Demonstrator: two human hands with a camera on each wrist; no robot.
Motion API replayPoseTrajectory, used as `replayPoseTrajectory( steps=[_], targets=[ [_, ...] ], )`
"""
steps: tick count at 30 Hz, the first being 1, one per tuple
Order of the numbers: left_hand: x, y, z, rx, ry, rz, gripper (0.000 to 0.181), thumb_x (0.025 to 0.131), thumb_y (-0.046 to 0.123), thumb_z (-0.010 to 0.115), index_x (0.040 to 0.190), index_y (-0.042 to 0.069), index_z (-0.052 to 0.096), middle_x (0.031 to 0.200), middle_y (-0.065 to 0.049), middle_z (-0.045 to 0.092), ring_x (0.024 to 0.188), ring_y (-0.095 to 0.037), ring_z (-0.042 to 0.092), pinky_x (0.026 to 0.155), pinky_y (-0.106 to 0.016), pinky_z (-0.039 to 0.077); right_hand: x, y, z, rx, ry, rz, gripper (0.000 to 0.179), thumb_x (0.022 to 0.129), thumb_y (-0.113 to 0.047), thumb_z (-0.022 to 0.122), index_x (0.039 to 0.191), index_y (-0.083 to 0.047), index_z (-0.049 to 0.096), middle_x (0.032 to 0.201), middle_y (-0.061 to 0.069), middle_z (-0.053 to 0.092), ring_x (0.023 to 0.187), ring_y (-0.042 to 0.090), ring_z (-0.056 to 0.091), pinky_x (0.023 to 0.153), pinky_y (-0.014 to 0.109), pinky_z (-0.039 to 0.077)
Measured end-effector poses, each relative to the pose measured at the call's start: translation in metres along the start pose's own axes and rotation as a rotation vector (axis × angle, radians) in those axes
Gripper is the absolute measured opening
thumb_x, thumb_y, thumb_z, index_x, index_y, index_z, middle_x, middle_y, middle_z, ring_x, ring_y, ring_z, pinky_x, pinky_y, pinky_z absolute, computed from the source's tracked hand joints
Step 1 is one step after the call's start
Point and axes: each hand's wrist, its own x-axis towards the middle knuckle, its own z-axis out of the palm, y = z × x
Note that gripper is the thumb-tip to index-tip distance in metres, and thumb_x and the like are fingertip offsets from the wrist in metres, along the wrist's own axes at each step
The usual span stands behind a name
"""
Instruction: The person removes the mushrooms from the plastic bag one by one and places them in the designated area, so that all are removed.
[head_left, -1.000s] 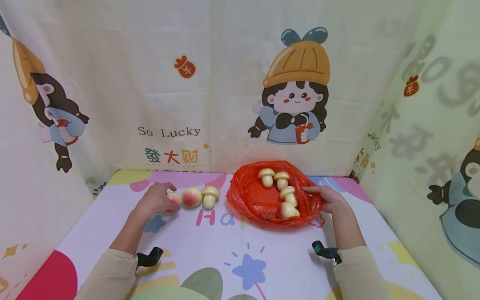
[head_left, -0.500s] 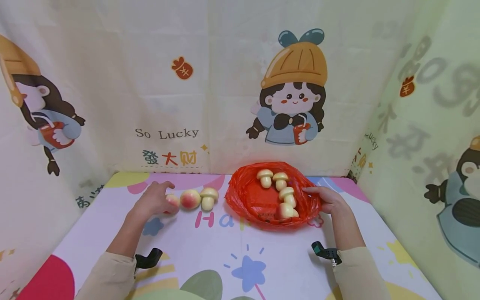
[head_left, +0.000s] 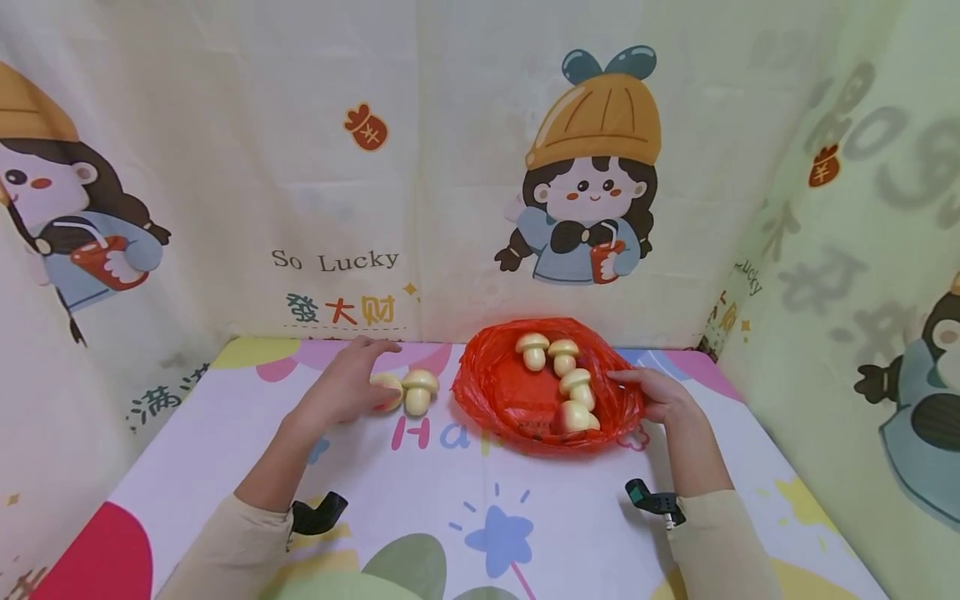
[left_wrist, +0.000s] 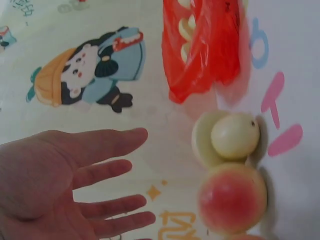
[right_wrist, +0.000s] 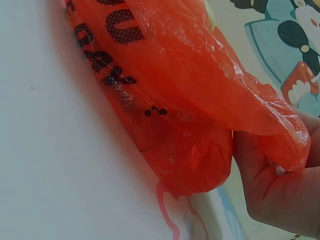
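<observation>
My left hand hovers by the row of fruit at the left, its fingers stretched out and holding nothing. Beside it lie a pink-and-yellow toy peach, partly hidden by the hand, and a pale toy mushroom. A second peach just shows at the bottom edge of the left wrist view. To the right stands a red plastic bag with its mouth spread wide. Inside are several mushrooms and a peach. My right hand pinches the bag's right rim between thumb and fingers.
The table is covered with a printed cloth. Patterned cloth walls rise at the back and on both sides. A black wrist camera is strapped to the left wrist, another black camera to the right.
My left hand has shifted right along the row, from the leftmost peach to the one next to the mushroom, now covering the leftmost peach. The right hand stays on the bag.
</observation>
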Motion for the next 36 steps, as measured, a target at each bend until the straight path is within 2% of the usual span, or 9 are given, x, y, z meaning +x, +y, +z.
replayPoseTrajectory(
  steps=[3,7,11,17,24,32,36],
  targets=[
    [0.004,0.013,0.006,-0.014,-0.018,0.017,0.064,0.086,0.019,0.083,0.145,0.011,0.059,0.15,-0.017,0.052,0.135,-0.04,0.048,0.107,-0.061,0.049,0.0,-0.001,0.0,0.008,-0.005,-0.001,0.037,0.104,-0.023,0.062,0.132,-0.011,0.041,0.105,-0.001,0.07,0.093,0.016,0.076,0.085,0.034,0.063],
    [0.013,0.025,0.016,-0.041,-0.041,0.081,0.061,0.086,0.019,0.083,0.143,0.014,0.061,0.149,-0.012,0.057,0.137,-0.036,0.051,0.107,-0.06,0.05,-0.001,-0.002,0.002,0.012,-0.021,-0.005,0.034,0.105,-0.022,0.061,0.132,-0.011,0.041,0.104,-0.002,0.071,0.093,0.016,0.076,0.085,0.034,0.063],
    [0.026,0.034,0.028,-0.079,-0.092,0.148,0.061,0.087,0.022,0.083,0.144,0.018,0.061,0.145,-0.006,0.061,0.133,-0.031,0.056,0.101,-0.052,0.057,-0.002,-0.003,0.002,0.015,-0.04,-0.007,0.033,0.106,-0.022,0.06,0.131,-0.011,0.042,0.104,-0.002,0.071,0.094,0.016,0.075,0.085,0.034,0.063],
    [0.045,0.047,0.043,-0.147,-0.182,0.212,0.058,0.088,0.018,0.083,0.142,0.016,0.062,0.141,-0.007,0.063,0.127,-0.028,0.058,0.092,-0.042,0.062,0.001,-0.002,0.004,0.025,-0.006,0.013,0.036,0.104,-0.025,0.064,0.131,-0.013,0.044,0.107,-0.002,0.071,0.096,0.015,0.074,0.087,0.034,0.063],
    [0.063,0.058,0.058,-0.185,-0.235,0.3,0.056,0.088,0.013,0.083,0.14,0.014,0.063,0.14,-0.007,0.065,0.133,-0.031,0.057,0.1,-0.047,0.058,0.002,-0.003,0.002,0.032,-0.015,0.018,0.036,0.104,-0.025,0.063,0.132,-0.013,0.043,0.108,-0.002,0.07,0.097,0.015,0.074,0.087,0.034,0.063],
    [0.077,0.074,0.076,-0.157,-0.297,0.329,0.053,0.089,0.018,0.083,0.139,0.017,0.064,0.134,0.0,0.067,0.129,-0.029,0.06,0.096,-0.037,0.059,0.002,-0.004,0.001,0.044,-0.014,0.03,0.039,0.103,-0.026,0.066,0.132,-0.015,0.043,0.108,-0.002,0.07,0.097,0.016,0.074,0.088,0.035,0.063],
    [0.084,0.083,0.084,-0.169,-0.339,0.349,0.051,0.089,0.016,0.082,0.137,0.015,0.064,0.131,-0.002,0.068,0.123,-0.028,0.064,0.094,-0.034,0.059,0.002,-0.004,0.001,0.034,-0.016,0.021,0.037,0.104,-0.025,0.064,0.132,-0.015,0.043,0.108,-0.001,0.07,0.097,0.016,0.074,0.087,0.034,0.063]
  ],
)
